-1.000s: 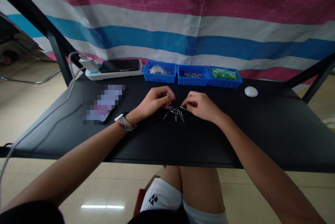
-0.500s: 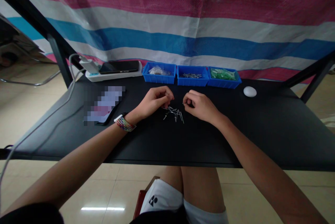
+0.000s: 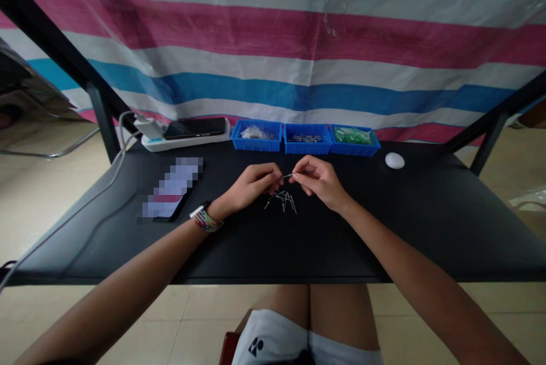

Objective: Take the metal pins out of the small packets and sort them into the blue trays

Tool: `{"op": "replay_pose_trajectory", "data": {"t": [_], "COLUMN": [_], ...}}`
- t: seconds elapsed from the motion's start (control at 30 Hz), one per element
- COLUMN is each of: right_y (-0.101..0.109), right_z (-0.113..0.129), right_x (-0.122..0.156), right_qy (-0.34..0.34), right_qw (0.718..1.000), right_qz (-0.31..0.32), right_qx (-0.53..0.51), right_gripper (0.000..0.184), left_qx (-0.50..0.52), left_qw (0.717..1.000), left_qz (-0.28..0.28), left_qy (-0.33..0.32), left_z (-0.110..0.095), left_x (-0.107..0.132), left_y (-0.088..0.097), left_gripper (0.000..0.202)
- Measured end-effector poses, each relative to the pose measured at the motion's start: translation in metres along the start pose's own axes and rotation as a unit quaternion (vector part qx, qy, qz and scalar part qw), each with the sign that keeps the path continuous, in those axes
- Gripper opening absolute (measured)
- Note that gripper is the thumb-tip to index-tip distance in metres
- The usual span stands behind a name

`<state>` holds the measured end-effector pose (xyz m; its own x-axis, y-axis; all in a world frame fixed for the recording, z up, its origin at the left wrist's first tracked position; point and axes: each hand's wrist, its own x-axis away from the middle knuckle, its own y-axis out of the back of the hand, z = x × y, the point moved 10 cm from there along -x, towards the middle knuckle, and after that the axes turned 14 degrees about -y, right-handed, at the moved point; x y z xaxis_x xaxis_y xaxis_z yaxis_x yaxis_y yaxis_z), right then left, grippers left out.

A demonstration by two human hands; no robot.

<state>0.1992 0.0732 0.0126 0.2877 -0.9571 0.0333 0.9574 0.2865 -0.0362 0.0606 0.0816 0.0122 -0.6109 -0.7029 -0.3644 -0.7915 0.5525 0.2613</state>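
Above the black table, a thin silvery metal pin spans the small gap between my two hands. My left hand is closed, with thumb and forefinger pinching one end of it. The fingertips of my right hand pinch the other end. Just below the hands lies a loose pile of similar thin metal pins. Behind them, the middle blue bin contains more thin metal pieces. Clear small parts fill the left blue bin, and green-and-white pieces the right blue bin.
A black phone rests on a white power strip with a plug and cable. Another phone, its screen blurred, lies at left. A white rounded object sits at right. A striped tarp hangs behind the table.
My right hand has come left to meet my left hand, and the pin now bridges both. The camera view has tilted upward a little.
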Motion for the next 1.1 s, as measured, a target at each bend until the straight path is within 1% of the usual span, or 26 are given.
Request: {"op": "replay_pose_trajectory", "data": {"t": [0.1,0.2,0.33,0.43,0.5,0.6,0.73,0.9,1.0,1.1], "right_y": [0.006,0.01,0.012,0.009,0.007,0.004,0.004,0.002,0.002,0.001], "right_z": [-0.002,-0.003,-0.009,-0.015,-0.017,-0.016,-0.012,-0.006,-0.004,-0.008], "right_x": [-0.001,-0.001,-0.002,-0.004,-0.004,-0.004,-0.003,0.0,0.002,0.001], "right_qy": [0.0,-0.007,-0.035,-0.064,-0.072,-0.061,-0.04,-0.022,-0.014,-0.027], "right_qw": [0.999,0.999,0.999,0.997,0.997,0.998,0.999,0.999,0.999,0.999], "right_qz": [-0.032,-0.046,-0.039,-0.029,-0.021,-0.019,-0.031,-0.031,-0.035,-0.03], "right_qx": [0.007,0.009,-0.008,-0.008,-0.006,-0.006,-0.013,-0.006,-0.008,-0.019], "right_gripper": [0.025,0.027,0.027,0.032,0.034,0.035,0.035,0.024,0.021,0.021], "left_qx": [-0.014,-0.027,-0.02,-0.037,-0.053,-0.063,-0.032,-0.017,-0.024,-0.03], "left_qw": [1.0,0.999,0.998,0.997,0.996,0.996,0.998,0.998,0.997,0.995], "left_qz": [-0.008,-0.029,-0.056,-0.056,-0.054,-0.06,-0.062,-0.064,-0.07,-0.091], "left_qy": [-0.007,-0.014,-0.019,-0.034,-0.037,-0.032,-0.009,0.011,0.007,-0.008], "left_z": [-0.002,-0.006,-0.007,-0.008,-0.008,-0.009,-0.006,0.001,0.0,-0.005], "left_x": [-0.001,-0.002,-0.002,-0.002,-0.001,-0.001,-0.001,0.0,0.0,-0.001], "left_y": [0.004,0.008,0.011,0.012,0.012,0.013,0.015,0.019,0.02,0.022], "left_gripper": [0.038,0.034,0.03,0.027,0.025,0.025,0.029,0.035,0.033,0.031]}}
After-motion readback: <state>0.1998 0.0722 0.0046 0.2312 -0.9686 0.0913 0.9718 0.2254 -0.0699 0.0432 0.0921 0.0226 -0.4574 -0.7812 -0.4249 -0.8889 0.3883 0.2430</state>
